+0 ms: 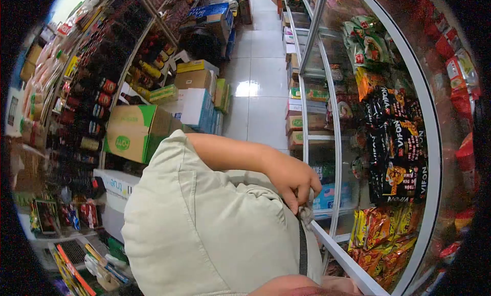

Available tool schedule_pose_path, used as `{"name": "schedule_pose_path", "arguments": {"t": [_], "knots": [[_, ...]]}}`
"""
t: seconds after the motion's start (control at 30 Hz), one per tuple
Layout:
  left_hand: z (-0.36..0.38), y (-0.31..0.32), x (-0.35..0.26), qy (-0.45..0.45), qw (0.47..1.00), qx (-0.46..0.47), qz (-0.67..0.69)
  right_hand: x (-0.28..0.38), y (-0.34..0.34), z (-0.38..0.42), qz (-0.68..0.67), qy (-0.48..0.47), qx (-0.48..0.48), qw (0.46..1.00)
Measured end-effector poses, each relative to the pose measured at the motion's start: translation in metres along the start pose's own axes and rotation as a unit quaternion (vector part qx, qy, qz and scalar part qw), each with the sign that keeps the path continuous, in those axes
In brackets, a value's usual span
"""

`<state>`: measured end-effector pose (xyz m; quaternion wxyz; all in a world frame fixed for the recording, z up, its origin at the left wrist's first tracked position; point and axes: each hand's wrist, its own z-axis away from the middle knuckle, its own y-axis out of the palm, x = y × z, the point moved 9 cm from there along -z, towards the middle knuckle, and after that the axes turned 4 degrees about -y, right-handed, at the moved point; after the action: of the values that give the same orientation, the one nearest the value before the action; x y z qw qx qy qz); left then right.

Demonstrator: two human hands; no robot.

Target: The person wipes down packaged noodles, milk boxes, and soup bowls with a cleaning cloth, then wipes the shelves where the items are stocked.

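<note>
My left hand (294,182) reaches across the front of my pale shirt (204,234). Its fingers are curled closed around a small grey crumpled cloth (306,214), most of it hidden under the hand. Just beside it stands the white metal frame (335,247) of a glass-fronted cabinet. Behind the glass lie black VIFON noodle packs (396,152), with yellow and red packets (383,239) below them. A dark strap (303,250) runs down below the hand. My right hand does not show; some bare skin at the bottom edge cannot be made out.
A tiled aisle (250,66) stretches ahead between shelves. Cardboard boxes, including a green and brown one (130,132), stand along the left side. Shelves with bottles and jars (99,106) rise at far left. More boxes (307,122) line the cabinet's lower side.
</note>
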<state>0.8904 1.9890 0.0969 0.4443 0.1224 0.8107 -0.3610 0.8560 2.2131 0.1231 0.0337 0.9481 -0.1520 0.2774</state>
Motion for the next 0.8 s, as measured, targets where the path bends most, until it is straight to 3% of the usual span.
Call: {"name": "schedule_pose_path", "arguments": {"t": [0.13, 0.2, 0.27, 0.3, 0.33, 0.37, 0.4, 0.43, 0.5, 0.57, 0.63, 0.7, 0.73, 0.77, 0.8], "knots": [[0.037, -0.043, 0.04, -0.084, 0.984, -0.024, 0.157, 0.045, 0.022, -0.009, 0.084, -0.141, -0.018, 0.986], [0.075, -0.064, 0.086, -0.197, 0.976, -0.073, 0.055, 0.076, 0.044, -0.006, 0.14, -0.251, -0.016, 0.958], [0.107, -0.087, 0.116, -0.284, 0.949, -0.108, -0.087, 0.082, 0.088, 0.004, 0.133, -0.267, 0.097, 0.95], [0.123, -0.096, 0.125, -0.323, 0.928, -0.109, -0.152, 0.047, 0.123, 0.024, 0.053, -0.104, 0.257, 0.959], [0.147, -0.094, 0.153, -0.328, 0.919, -0.139, -0.17, 0.01, 0.15, 0.058, 0.018, 0.082, 0.37, 0.925], [0.169, -0.095, 0.172, -0.398, 0.897, -0.14, -0.135, -0.008, 0.188, 0.082, 0.02, 0.145, 0.425, 0.893], [0.185, -0.092, 0.187, -0.362, 0.912, -0.161, -0.106, -0.03, 0.216, 0.115, 0.017, 0.155, 0.467, 0.871], [0.191, -0.098, 0.182, -0.424, 0.892, -0.138, -0.072, -0.052, 0.236, 0.141, 0.026, 0.186, 0.491, 0.85], [0.206, -0.101, 0.185, -0.405, 0.899, -0.156, -0.05, -0.119, 0.252, 0.207, 0.02, 0.299, 0.481, 0.824], [0.226, -0.102, 0.193, -0.462, 0.868, -0.181, -0.023, -0.215, 0.244, 0.281, -0.032, 0.474, 0.346, 0.809], [0.242, -0.104, 0.197, -0.499, 0.846, -0.184, -0.031, -0.274, 0.235, 0.313, -0.093, 0.646, 0.161, 0.74], [0.25, -0.109, 0.201, -0.515, 0.839, -0.165, -0.07, -0.307, 0.233, 0.317, -0.174, 0.767, -0.062, 0.614], [0.252, -0.111, 0.202, -0.524, 0.829, -0.186, -0.056, -0.368, 0.232, 0.347, -0.281, 0.741, -0.058, 0.607], [0.257, -0.114, 0.2, -0.535, 0.817, -0.211, -0.043, -0.415, 0.222, 0.368, -0.277, 0.719, -0.118, 0.627], [0.263, -0.117, 0.197, -0.547, 0.801, -0.242, -0.033, -0.402, 0.222, 0.334, -0.173, 0.744, -0.101, 0.638]]}}
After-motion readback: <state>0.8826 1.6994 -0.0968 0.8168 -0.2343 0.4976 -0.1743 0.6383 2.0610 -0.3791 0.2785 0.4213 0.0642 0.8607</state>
